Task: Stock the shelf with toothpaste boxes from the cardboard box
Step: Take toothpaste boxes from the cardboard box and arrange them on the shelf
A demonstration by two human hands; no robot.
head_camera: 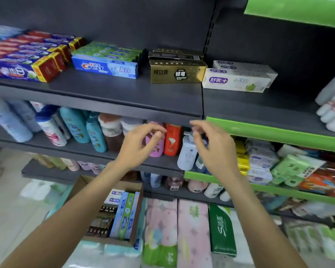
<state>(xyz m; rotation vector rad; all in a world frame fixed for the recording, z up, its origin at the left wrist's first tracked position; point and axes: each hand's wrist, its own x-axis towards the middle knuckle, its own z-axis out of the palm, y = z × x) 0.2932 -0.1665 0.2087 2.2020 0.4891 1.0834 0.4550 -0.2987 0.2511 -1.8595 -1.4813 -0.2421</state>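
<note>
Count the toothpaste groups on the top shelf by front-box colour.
Red-and-blue group: 1
Blue Crest group: 1
Gold group: 1
White group: 1
Total: 4 groups. Boxes per group cannot be counted; the rear ones are hidden or blurred.

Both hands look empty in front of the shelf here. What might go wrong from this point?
1. The gold toothpaste boxes are stacked unevenly; adding more on top may topple them.
2. The cardboard box rests on soft tissue packs and could tip when reached into.
3. The left hand and right hand hover near the bottles, which could get knocked.
</note>
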